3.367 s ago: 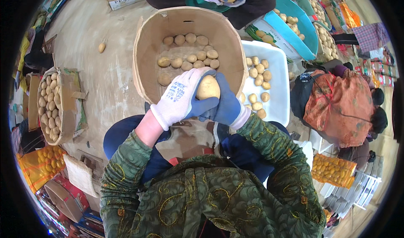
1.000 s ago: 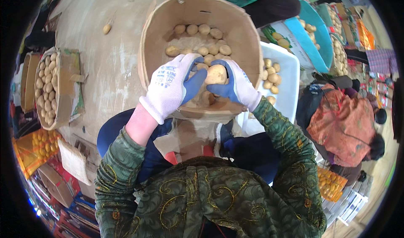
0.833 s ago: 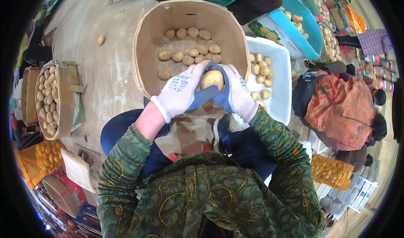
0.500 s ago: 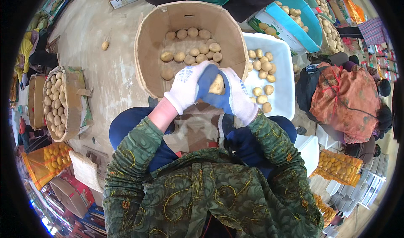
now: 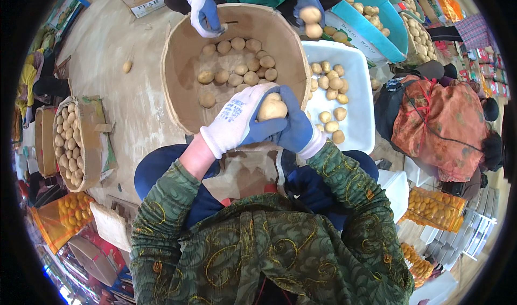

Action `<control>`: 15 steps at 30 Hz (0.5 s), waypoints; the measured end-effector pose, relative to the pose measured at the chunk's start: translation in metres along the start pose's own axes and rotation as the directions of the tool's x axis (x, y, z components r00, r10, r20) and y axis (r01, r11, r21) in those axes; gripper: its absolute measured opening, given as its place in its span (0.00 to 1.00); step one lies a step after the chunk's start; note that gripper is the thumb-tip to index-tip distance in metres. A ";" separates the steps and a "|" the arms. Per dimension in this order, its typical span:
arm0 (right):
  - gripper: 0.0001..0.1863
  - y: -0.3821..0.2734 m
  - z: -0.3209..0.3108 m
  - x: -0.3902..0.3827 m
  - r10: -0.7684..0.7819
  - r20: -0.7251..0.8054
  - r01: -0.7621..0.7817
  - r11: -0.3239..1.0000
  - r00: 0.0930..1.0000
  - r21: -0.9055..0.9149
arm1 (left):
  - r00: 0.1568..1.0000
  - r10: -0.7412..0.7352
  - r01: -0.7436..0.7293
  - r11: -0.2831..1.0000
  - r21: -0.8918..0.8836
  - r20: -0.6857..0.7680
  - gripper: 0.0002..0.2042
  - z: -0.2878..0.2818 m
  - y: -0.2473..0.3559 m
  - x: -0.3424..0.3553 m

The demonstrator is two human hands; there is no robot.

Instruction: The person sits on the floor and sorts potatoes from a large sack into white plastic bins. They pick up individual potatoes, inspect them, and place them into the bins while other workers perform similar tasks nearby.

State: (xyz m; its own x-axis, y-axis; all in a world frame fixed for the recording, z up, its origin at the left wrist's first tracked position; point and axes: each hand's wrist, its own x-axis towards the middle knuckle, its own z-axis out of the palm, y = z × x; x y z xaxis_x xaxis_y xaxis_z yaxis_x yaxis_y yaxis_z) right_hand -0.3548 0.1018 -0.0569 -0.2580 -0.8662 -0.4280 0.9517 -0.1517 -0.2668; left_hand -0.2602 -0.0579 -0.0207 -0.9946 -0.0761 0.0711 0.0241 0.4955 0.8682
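Note:
Just over the near rim of a large round cardboard box [image 5: 171, 97], my two gloved hands are closed round a pale potato [image 5: 272, 109]. My left hand [image 5: 240, 117] wraps it from the left, and my right hand [image 5: 299, 123] presses it from the right with bent fingers. Both gloves are white with blue palms. Inside the box, several potatoes [image 5: 235, 80] lie on the bottom in loose rows. Close by on the right, a white plastic tub [image 5: 357, 127] holds several more potatoes [image 5: 335, 83].
Across the box, a co-worker's gloved hand [image 5: 204, 14] hangs over the rim; their other hand [image 5: 308, 19] holds potatoes. A blue carton of potatoes [image 5: 396, 47] stands far right, another potato carton [image 5: 92, 143] at left. One potato [image 5: 127, 67] lies on the floor.
My hands have turned the potato, and more of its surface shows. The co-worker's hands have moved apart, one over the box rim, the other out to the right with potatoes.

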 end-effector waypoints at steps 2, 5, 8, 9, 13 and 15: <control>0.33 -0.002 0.003 0.002 -0.007 -0.049 0.004 0.999 0.999 -0.054 | 0.999 0.047 -0.047 0.999 0.010 -0.020 0.34 0.000 -0.005 0.001; 0.30 -0.027 -0.030 0.003 0.086 0.213 -0.014 0.948 0.973 -0.319 | 0.993 0.112 -0.115 0.986 -0.120 -0.030 0.23 -0.005 -0.005 0.010; 0.22 -0.042 -0.023 -0.011 -0.328 -0.047 0.145 0.534 0.943 -0.833 | 0.926 0.176 -0.191 0.981 -0.012 -0.334 0.14 -0.023 -0.039 -0.003; 0.21 -0.059 -0.028 -0.020 -0.378 -0.079 0.055 0.331 0.922 -0.942 | 0.923 0.100 -0.140 0.987 -0.082 -0.371 0.13 -0.035 -0.039 -0.007; 0.20 -0.138 -0.121 -0.048 -0.601 -0.019 -0.306 -0.379 0.799 -0.873 | 0.917 -0.109 0.101 0.994 -0.043 -0.383 0.10 -0.065 -0.025 -0.018; 0.23 -0.159 -0.142 -0.049 -0.581 -0.054 -0.412 -0.505 0.812 -0.758 | 0.917 -0.106 0.118 0.993 0.007 -0.385 0.10 -0.068 -0.027 -0.026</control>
State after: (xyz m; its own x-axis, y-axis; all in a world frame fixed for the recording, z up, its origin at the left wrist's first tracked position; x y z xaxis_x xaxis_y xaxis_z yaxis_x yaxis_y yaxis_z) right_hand -0.5172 0.2365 -0.1163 -0.7713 -0.5898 -0.2392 -0.5008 0.7944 -0.3438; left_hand -0.2279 -0.1281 -0.0125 -0.8755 -0.4553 0.1616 -0.0941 0.4888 0.8673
